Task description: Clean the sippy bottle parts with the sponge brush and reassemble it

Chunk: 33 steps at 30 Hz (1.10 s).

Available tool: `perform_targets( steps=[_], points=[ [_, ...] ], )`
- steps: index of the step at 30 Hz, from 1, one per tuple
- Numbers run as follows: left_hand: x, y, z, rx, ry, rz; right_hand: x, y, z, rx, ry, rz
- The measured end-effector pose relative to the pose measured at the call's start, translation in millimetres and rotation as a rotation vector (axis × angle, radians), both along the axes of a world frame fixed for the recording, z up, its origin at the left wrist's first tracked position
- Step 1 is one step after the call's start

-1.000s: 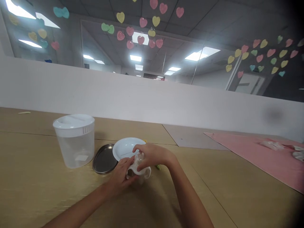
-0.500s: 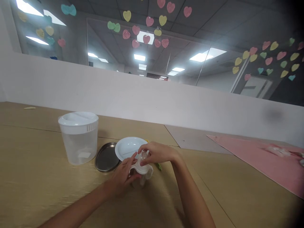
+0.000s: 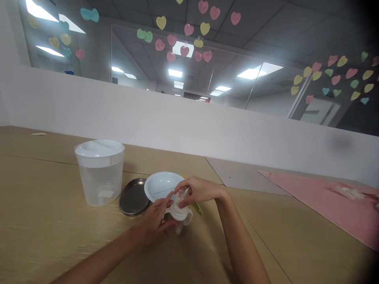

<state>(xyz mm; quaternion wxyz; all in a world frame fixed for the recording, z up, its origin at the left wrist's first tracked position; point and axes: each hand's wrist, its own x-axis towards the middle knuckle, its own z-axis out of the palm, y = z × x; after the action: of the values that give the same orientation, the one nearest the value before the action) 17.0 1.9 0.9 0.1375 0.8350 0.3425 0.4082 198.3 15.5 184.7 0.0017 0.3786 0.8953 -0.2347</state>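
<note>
Between my hands is a small clear baby bottle (image 3: 179, 213) with a whitish collar and looped side handles, held tilted above the table. My left hand (image 3: 156, 217) grips it from the left, thumb in front and fingers behind the collar. From above and the right, my right hand (image 3: 199, 191) has its fingers closed round the clear domed top (image 3: 180, 195). Fingers partly hide the top and the bottle's left side. Right behind the hands lies a white plate (image 3: 162, 184), its front right part covered.
A lidded translucent bucket (image 3: 102, 173) stands at left. Beside it lies a dark oval metal tray (image 3: 134, 197). A thin green item (image 3: 198, 209) shows behind my right wrist. The pink mat (image 3: 319, 201) at right bears clear plastic (image 3: 349, 192). A white wall (image 3: 177, 122) bounds the table's back.
The bottle has turned slightly in my hands, so its right handle loop shows more plainly. Both hands keep their hold. The camera view has shifted a little.
</note>
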Motion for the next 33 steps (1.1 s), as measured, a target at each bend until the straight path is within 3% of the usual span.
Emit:
perform_targets(
  steps=[7, 11, 14, 17, 19, 24, 28, 33],
  points=[
    [-1.4, 2.1, 2.8, 0.003, 0.070, 0.029, -2.2, -11.6, 2.7, 0.079, 0.002, -0.047],
    [-0.3, 0.2, 4.8, 0.004, 0.068, 0.056, 10.7, -22.3, 15.5, 0.164, 0.239, -0.062],
    [-0.2, -0.5, 5.9, 0.008, 0.067, 0.038, 21.9, -14.5, 15.6, 0.243, 0.404, -0.204],
    [-0.4, 0.0, 5.0, 0.023, 0.054, 0.041, 22.6, 8.3, -1.6, 0.274, 0.403, -0.368],
    [-0.3, 0.4, 4.2, 0.027, 0.054, 0.049, 15.6, 26.0, -19.4, 0.275, 0.294, -0.394],
    [0.7, -0.4, 5.6, -0.005, 0.061, 0.060, -7.4, 52.8, -54.9, 0.113, 0.011, -0.268],
    [0.6, -1.1, 8.3, -0.026, 0.066, 0.048, -13.7, 55.4, -66.2, 0.018, -0.097, -0.194],
    [-0.7, -0.5, 8.8, -0.014, 0.066, 0.023, -19.5, 54.1, -72.1, 0.034, -0.143, -0.172]
  ],
)
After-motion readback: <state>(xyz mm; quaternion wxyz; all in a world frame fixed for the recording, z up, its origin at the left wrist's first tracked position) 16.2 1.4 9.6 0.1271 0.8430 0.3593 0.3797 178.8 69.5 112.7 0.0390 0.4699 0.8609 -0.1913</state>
